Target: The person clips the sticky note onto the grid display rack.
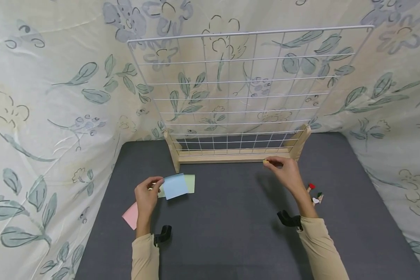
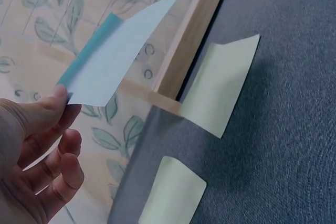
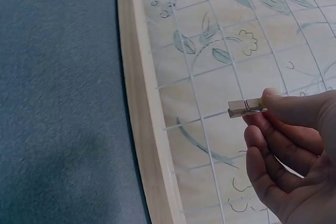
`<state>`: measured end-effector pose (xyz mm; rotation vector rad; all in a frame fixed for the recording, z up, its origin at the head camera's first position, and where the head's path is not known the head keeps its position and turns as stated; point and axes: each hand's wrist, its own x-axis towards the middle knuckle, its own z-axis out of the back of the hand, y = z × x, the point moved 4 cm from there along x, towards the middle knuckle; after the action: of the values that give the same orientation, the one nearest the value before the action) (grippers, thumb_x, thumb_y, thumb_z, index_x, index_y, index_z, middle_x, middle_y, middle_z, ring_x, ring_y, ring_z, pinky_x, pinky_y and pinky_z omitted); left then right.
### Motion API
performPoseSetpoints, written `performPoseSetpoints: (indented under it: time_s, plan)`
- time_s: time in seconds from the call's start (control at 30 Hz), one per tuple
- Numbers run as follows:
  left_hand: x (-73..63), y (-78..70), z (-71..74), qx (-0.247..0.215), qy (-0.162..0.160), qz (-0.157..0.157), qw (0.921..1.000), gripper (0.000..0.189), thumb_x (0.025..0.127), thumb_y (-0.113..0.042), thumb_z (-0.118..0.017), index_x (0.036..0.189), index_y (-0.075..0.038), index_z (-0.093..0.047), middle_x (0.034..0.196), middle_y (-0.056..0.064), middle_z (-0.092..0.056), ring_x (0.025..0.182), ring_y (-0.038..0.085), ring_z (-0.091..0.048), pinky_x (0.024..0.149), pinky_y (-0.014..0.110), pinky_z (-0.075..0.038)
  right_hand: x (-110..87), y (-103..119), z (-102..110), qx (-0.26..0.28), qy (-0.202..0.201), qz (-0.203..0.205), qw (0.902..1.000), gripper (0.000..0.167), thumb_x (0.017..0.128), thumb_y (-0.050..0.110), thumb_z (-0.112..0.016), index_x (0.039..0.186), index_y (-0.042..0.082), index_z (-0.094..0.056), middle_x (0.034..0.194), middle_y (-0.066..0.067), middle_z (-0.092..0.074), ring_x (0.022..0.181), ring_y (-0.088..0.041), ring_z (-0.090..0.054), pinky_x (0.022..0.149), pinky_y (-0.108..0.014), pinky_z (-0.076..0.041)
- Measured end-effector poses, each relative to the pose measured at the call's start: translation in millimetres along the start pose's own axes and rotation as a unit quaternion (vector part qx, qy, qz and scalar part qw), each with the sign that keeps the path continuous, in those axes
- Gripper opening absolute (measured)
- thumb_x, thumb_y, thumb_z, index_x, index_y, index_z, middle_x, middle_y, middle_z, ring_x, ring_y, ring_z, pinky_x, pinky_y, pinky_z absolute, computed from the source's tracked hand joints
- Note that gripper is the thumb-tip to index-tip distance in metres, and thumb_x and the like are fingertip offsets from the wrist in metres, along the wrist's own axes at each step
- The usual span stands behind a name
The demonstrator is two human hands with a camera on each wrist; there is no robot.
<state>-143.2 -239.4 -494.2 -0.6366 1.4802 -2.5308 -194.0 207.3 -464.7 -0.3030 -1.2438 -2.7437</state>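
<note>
My left hand (image 1: 147, 196) pinches a blue sticky note (image 1: 175, 186) by one edge between thumb and fingertips, and in the left wrist view the blue note (image 2: 113, 61) stands up from the fingers. Pale green notes (image 2: 223, 85) lie on the table below it. A pink note (image 1: 131, 216) is partly hidden by my left wrist. Between thumb and forefinger, my right hand (image 1: 283, 171) holds a small wooden clothespin (image 3: 244, 107), its free end pointing away from the fingertips. Behind it rises a white wire grid (image 1: 231, 97) in a wooden stand (image 1: 224, 157).
To the right of my right forearm lie several small clothespins (image 1: 315, 196) with red, white and green decorations. The dark grey tabletop (image 1: 224, 233) spreads in front of the grid. Floral cloth (image 1: 56, 97) hangs behind and at both sides.
</note>
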Motion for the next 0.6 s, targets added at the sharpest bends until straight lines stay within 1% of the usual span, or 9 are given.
performPoseSetpoints:
  time_s: [0.13,0.33,0.47,0.6]
  plan:
    - [2.3,-3.3,-3.8,0.000,0.006,0.002,1.0000,0.005,0.086,-0.006,-0.074,0.088,-0.001,-0.075,0.076,0.012,-0.068,0.052,0.026,-0.056,0.041,0.017,-0.037,2.1,4.5,-0.8,0.000,0.003,-0.004,1.0000,0.024,0.090,0.015,-0.073,0.108,-0.001,-0.073,0.098,-0.018,-0.072,0.088,-0.033,-0.068,0.073,-0.047,-0.052]
    - [5.0,-9.3,-7.0,-0.001,0.009,-0.005,0.9999,0.005,0.087,-0.006,-0.074,0.088,-0.001,-0.075,0.074,0.012,-0.068,0.052,0.025,-0.055,0.041,0.017,-0.036,6.4,10.7,-3.4,0.004,0.003,0.002,1.0000,0.025,0.089,0.015,-0.074,0.108,-0.001,-0.073,0.098,-0.018,-0.073,0.087,-0.033,-0.069,0.073,-0.045,-0.052]
    - [6.6,-12.8,-7.9,0.004,0.010,-0.015,0.9998,0.005,0.087,-0.006,-0.074,0.089,-0.002,-0.075,0.072,0.011,-0.067,0.051,0.019,-0.054,0.042,0.017,-0.036,8.4,14.6,-4.2,0.006,0.001,0.013,0.9999,0.025,0.089,0.015,-0.074,0.107,-0.001,-0.074,0.097,-0.017,-0.073,0.086,-0.032,-0.070,0.072,-0.043,-0.052]
    - [8.0,-16.4,-8.5,0.014,0.010,-0.026,0.9995,0.006,0.087,-0.006,-0.074,0.089,-0.001,-0.075,0.071,0.012,-0.067,0.052,0.014,-0.053,0.043,0.017,-0.035,9.3,18.1,-4.4,0.018,0.006,0.020,0.9996,0.024,0.089,0.014,-0.074,0.108,-0.001,-0.073,0.097,-0.018,-0.073,0.086,-0.032,-0.070,0.074,-0.046,-0.054]
